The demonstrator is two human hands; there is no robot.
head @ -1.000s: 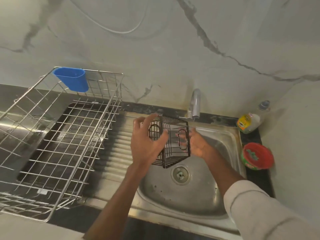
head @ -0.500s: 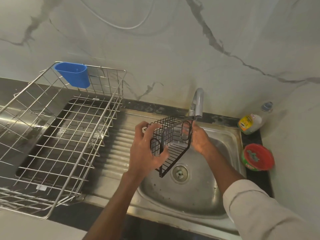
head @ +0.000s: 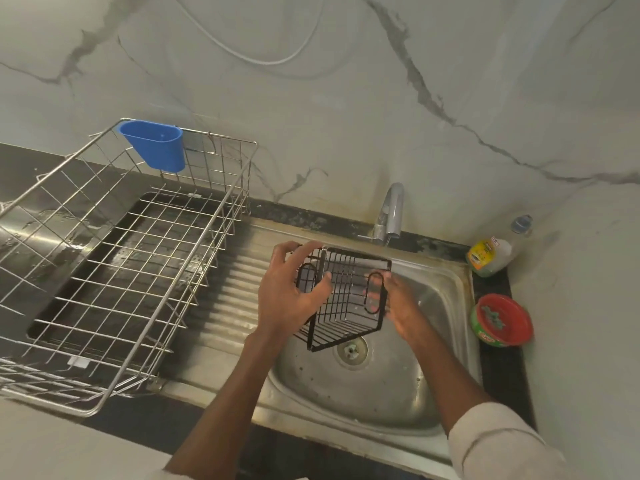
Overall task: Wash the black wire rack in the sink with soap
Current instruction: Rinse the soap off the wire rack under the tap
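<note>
A black wire rack (head: 346, 299), small and box-shaped, hangs tilted above the steel sink (head: 440, 386), just left of the drain. My left hand (head: 287, 292) grips its left side, thumb inside the wires and fingers over the top edge. My right hand (head: 401, 306) holds its right side, fingers partly hidden behind the mesh. The tap (head: 389, 211) stands at the back of the sink, its spout just above the rack's far corner. A soap bottle (head: 490, 256) lies on the counter at the right.
A large silver wire dish basket (head: 114, 271) with a blue cup (head: 156, 145) clipped to its rim fills the drainboard on the left. A round red and green tub (head: 502, 320) sits right of the sink. A marble wall rises behind.
Both hands have turned the rack, and it now sits a little lower and farther from the tap spout than half a second ago.
</note>
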